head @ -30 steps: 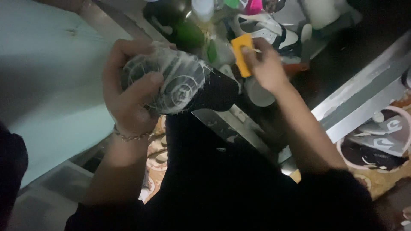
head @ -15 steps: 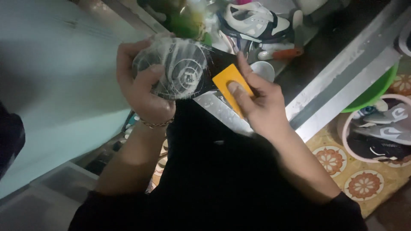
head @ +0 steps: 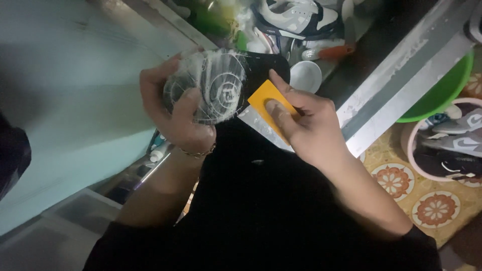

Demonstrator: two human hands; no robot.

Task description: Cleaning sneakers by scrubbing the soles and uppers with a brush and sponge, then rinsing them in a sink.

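Left hand (head: 175, 118) clamps soapy black shoe (head: 226, 88); right hand (head: 306, 125) pinches orange scraper (head: 268, 103) against it

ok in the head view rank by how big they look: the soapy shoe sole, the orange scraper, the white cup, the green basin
1. soapy shoe sole, though nearest the camera
2. green basin, only partly in view, so its rank is unsure
3. orange scraper and white cup look alike

A black shoe (head: 236, 83), sole up with white-soaped ring tread, is held aloft; a small orange rectangular scraper (head: 266, 98) presses its edge.
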